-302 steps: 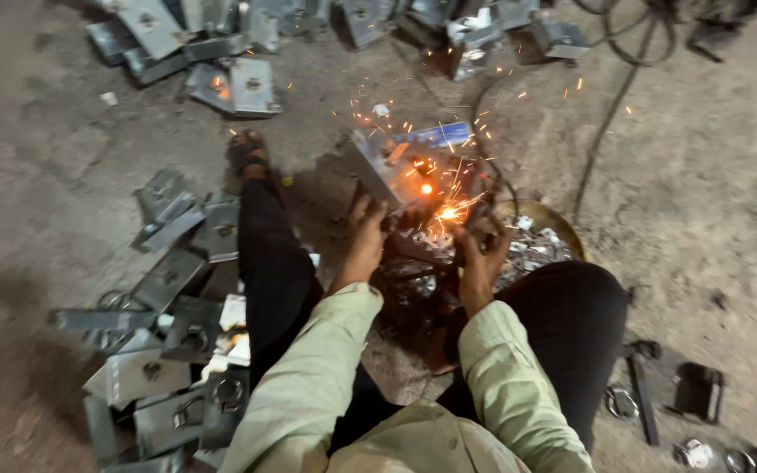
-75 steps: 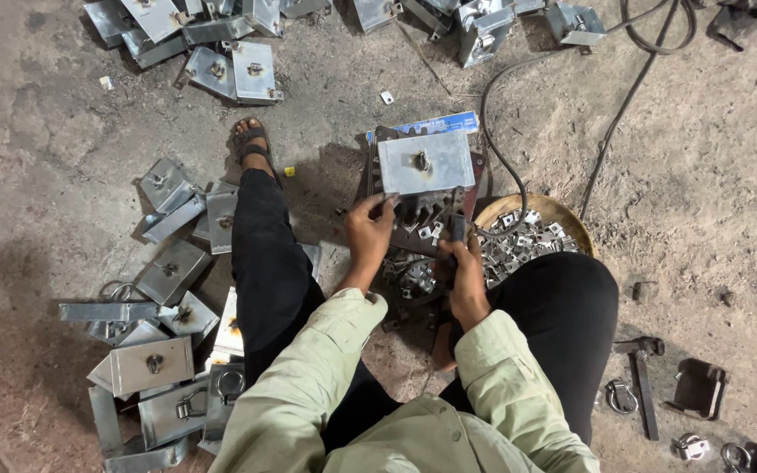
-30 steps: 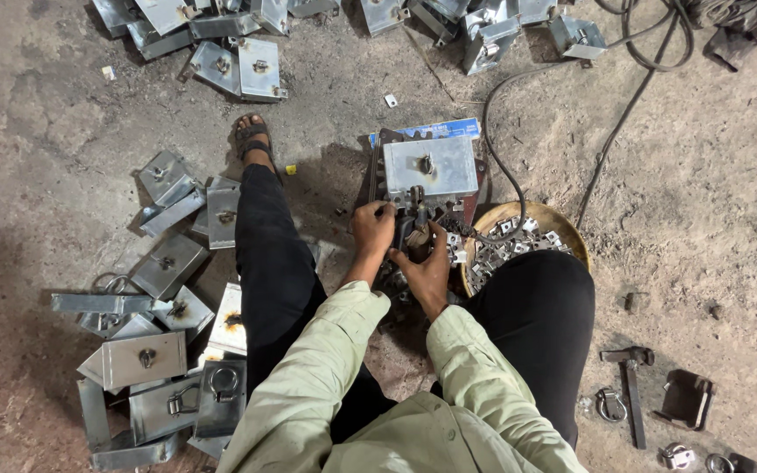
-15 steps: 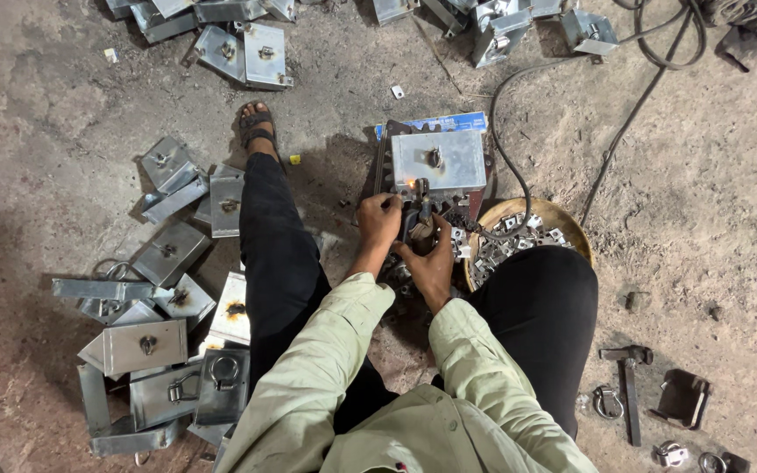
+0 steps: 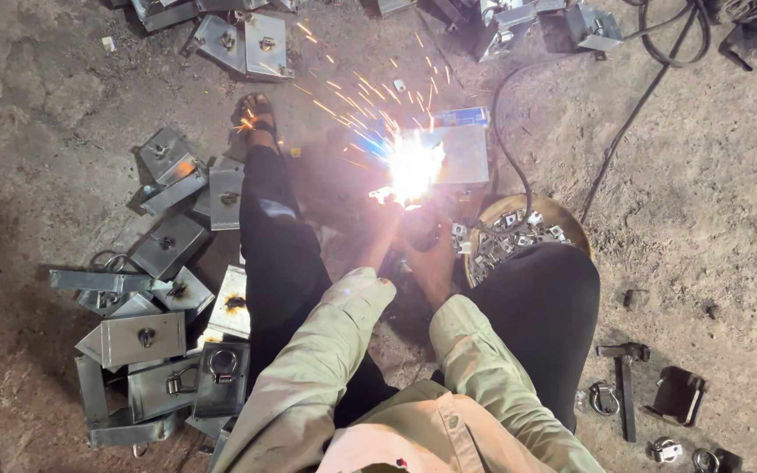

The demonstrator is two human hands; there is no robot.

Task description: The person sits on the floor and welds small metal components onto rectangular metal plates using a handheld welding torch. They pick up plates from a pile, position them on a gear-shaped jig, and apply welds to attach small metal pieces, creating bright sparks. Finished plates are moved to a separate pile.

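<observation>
nearby, bowl (image 5: 571,219) beside sparking plate (image 5: 462,153).

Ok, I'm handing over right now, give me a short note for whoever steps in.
Left hand: reaching toward the metal plate, beside the arc flash; grip hidden by glare.
Right hand: at the weld spot, contents hidden by glare.
Sparks are flying toward the sandalled foot.
Bowl of small metal parts sits by the right knee.
Pile of metal brackets lies on the left; hammer on the right.
Done: welding under way on this plate.
Left: cannot tell.
</observation>
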